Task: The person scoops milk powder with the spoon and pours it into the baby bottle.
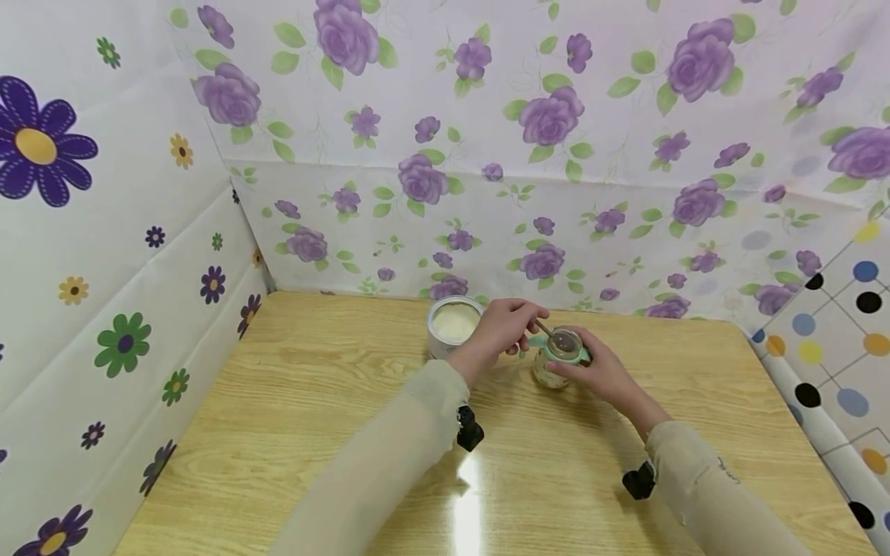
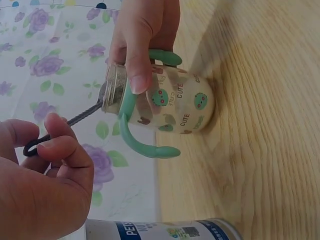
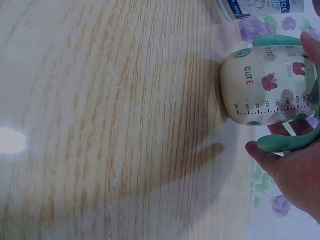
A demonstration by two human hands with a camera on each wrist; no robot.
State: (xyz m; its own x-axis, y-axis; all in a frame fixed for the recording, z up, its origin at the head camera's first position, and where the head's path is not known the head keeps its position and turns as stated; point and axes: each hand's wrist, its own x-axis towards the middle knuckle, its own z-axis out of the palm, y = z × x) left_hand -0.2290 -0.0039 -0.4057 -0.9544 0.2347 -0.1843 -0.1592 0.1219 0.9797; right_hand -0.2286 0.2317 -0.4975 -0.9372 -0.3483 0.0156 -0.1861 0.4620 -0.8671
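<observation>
A clear baby bottle point(image 1: 552, 377) with green side handles stands upright on the table, printed with small faces, the word CUTE and a measuring scale point(image 3: 272, 111). My right hand point(image 1: 603, 372) grips it near the collar, thumb on the near side. The thumb and fingers of my left hand point(image 1: 502, 326) pinch a thin dark spoon point(image 2: 82, 116) by its twisted handle, which ends in a loop. The spoon slants down to the bottle's uncapped mouth point(image 2: 116, 90), its far end overlapping the rim. Behind my left wrist, an opened can point(image 1: 438, 340) holds pale powder.
The wooden table point(image 1: 278, 432) meets a flowered cloth wall point(image 1: 348, 232) at the back. Patterned cloth also hangs at the left and right sides. White specks point(image 3: 112, 75) lie scattered on the wood. The can stands just left of the bottle.
</observation>
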